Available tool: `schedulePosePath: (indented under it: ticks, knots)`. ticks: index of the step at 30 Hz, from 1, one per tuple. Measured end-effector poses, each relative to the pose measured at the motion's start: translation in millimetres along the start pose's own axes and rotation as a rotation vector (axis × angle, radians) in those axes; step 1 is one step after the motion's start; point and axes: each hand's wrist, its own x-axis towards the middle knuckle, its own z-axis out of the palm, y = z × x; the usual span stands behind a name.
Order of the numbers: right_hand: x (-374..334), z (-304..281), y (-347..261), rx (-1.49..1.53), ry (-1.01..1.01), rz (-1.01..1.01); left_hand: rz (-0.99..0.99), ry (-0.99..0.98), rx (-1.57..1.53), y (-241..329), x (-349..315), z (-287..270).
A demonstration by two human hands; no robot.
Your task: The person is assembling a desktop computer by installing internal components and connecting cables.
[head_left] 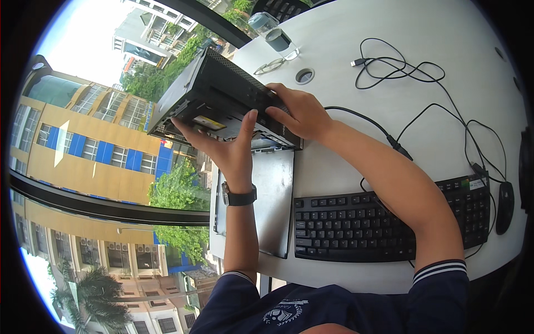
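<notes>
Head view: left hand (227,153) spread, right hand (305,114) curled, both gripping the black computer case (225,92), eleven o'clock; support both ends evenly.

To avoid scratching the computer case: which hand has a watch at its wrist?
The left hand: a black-strapped wristwatch encircles its wrist, whereas the right hand has none.

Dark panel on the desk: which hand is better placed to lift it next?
Probably the left hand: its forearm passes over the panel; the right hand has its arm above the keyboard. Both hold the computer case, so the left would need freeing first.
</notes>
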Motion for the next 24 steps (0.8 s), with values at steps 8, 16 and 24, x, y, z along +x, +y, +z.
schedulePosePath:
  ticks: [8, 16, 24]
  knots:
    - [-1, -3, -2, -0.011, -0.054, 0.035, -0.007, 0.019, -0.090, 6, 0, 2]
    - [-1, -1, 0, -0.026, -0.021, 0.005, -0.012, 0.024, -0.154, 10, -2, 3]
    - [-1, -1, 0, -0.026, -0.038, 0.024, 0.034, 0.004, -0.144, 10, -1, -1]
